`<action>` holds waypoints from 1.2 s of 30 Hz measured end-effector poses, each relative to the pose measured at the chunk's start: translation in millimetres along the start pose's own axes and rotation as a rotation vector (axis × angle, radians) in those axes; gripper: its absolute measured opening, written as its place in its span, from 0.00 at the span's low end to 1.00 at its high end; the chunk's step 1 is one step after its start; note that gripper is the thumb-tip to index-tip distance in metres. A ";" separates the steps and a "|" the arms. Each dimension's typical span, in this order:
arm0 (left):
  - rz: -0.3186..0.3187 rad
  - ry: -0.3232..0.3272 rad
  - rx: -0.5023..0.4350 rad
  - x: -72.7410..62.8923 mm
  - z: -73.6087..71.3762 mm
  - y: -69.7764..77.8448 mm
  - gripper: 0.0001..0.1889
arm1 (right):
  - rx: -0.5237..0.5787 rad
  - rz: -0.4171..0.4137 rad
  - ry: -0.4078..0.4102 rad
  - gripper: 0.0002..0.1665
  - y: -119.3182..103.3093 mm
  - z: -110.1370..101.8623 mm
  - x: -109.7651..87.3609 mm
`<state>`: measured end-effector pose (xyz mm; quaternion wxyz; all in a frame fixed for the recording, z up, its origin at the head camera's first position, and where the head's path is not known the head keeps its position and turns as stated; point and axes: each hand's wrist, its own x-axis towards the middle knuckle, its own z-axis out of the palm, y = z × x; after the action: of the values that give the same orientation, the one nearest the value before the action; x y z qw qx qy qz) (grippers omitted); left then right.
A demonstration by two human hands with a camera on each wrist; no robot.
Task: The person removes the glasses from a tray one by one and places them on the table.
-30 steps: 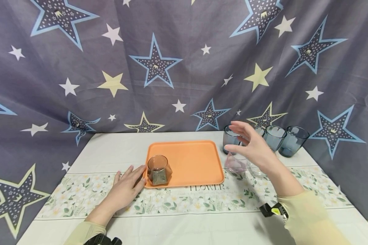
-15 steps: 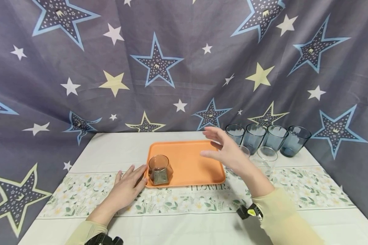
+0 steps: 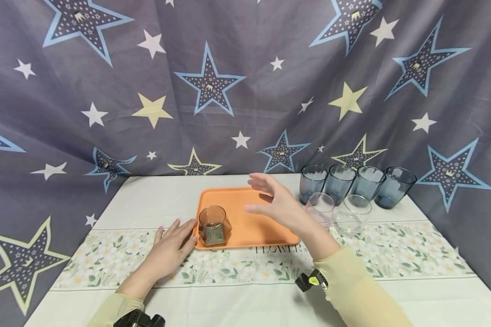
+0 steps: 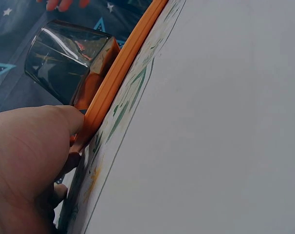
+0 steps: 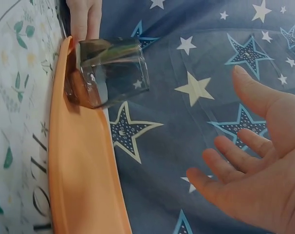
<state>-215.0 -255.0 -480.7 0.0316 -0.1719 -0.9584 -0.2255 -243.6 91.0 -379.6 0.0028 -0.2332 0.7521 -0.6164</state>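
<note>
An orange tray (image 3: 241, 227) lies on the table, with one brown-tinted glass (image 3: 212, 225) upright at its left end. My left hand (image 3: 167, 252) rests by the tray's left edge, fingertips touching the rim; the left wrist view has the thumb (image 4: 55, 122) against the rim close to the glass. Over the right half of the tray hovers my right hand (image 3: 280, 206), fingers spread and loosely bent, thumb apart. Nothing is in its palm, as the right wrist view also shows, where the brown glass (image 5: 113, 73) stands a gap away from the fingers.
Several blue-tinted glasses (image 3: 339, 184) form a row at the back right. In front of them stand a pale pink glass (image 3: 320, 210) and a clear glass (image 3: 353, 215), near my right forearm. A star-patterned curtain (image 3: 245, 91) hangs behind the table.
My right hand has moved left from in front of the glasses to over the tray, uncovering the pink and clear glasses. The left hand and the brown glass stay in place.
</note>
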 end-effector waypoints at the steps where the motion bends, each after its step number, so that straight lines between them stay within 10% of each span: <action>1: 0.000 0.002 0.001 0.2 0.4 -0.4 0.31 | -0.001 0.001 -0.006 0.49 1.0 2.3 1.6; 36: -0.009 -0.006 0.007 0.1 0.9 -1.6 0.31 | -0.088 0.119 -0.140 0.55 36.5 73.7 19.4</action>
<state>-215.7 -255.9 -482.1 0.0283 -0.1680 -0.9601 -0.2216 -252.1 20.7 -425.7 0.0818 -0.2306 0.7889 -0.5636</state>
